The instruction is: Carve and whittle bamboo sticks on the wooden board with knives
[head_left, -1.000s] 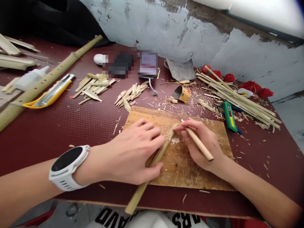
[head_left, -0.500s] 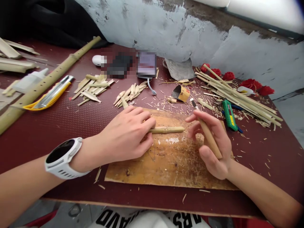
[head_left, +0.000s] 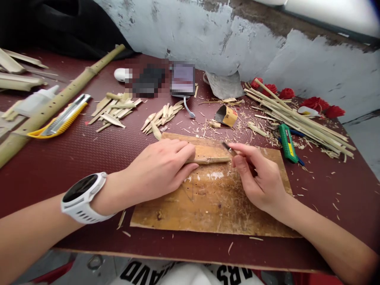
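Note:
My left hand (head_left: 169, 168), a white watch on its wrist, is closed on a thin bamboo stick (head_left: 212, 160) and presses it to the scuffed wooden board (head_left: 208, 213). The stick's right end sticks out past my fingers. In my right hand (head_left: 259, 176) is a small wood-handled carving knife (head_left: 228, 147), gripped between thumb and fingers. Its metal blade points up and left, just above the stick's free end; I cannot tell whether they touch. Most of the handle is hidden by my fingers.
Bamboo shavings and split pieces (head_left: 166, 114) lie behind the board. A yellow box cutter (head_left: 63, 118) sits left beside a long bamboo flute (head_left: 71, 85). Right are a green cutter (head_left: 287, 143), bamboo strips (head_left: 299, 118), red flowers (head_left: 315, 104) and a sandpaper roll (head_left: 228, 116).
My right hand has turned over and closed more tightly round the carving knife, bringing its blade down and left toward the stick's end. My left hand still holds the stick in place.

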The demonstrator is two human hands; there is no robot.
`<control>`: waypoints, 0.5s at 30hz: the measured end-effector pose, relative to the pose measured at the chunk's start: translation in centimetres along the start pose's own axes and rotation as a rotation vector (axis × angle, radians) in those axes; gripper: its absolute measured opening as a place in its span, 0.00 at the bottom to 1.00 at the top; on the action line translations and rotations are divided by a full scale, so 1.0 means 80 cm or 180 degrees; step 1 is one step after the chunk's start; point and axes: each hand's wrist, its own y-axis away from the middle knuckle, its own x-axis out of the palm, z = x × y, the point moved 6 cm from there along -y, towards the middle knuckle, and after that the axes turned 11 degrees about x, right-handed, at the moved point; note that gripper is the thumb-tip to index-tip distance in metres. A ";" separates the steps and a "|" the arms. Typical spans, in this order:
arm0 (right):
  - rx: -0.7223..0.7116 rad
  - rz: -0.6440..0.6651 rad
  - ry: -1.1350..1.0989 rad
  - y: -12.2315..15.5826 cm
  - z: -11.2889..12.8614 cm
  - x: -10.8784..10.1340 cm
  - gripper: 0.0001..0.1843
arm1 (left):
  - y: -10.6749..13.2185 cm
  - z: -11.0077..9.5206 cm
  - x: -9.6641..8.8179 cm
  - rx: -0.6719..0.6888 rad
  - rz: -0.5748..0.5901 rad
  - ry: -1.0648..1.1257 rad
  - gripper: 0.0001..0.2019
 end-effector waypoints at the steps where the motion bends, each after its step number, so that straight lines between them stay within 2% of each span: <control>1: -0.0183 -0.0017 0.0258 0.000 0.003 -0.001 0.18 | 0.001 0.000 0.000 -0.0023 -0.0016 0.0008 0.09; 4: -0.0455 0.0015 0.0739 -0.002 0.006 0.000 0.20 | 0.001 0.003 -0.002 -0.0116 -0.0047 -0.0002 0.09; 8: -0.0454 0.0073 0.0958 0.000 0.005 0.005 0.20 | 0.000 0.004 0.000 -0.0223 -0.0012 0.0012 0.10; 12: -0.0436 0.0377 0.1100 0.007 0.007 0.014 0.26 | 0.002 0.004 0.004 -0.0241 0.0058 0.0077 0.11; 15: -0.0384 0.0471 0.1213 0.011 0.011 0.016 0.28 | 0.003 0.003 0.006 -0.0202 0.0031 0.0171 0.09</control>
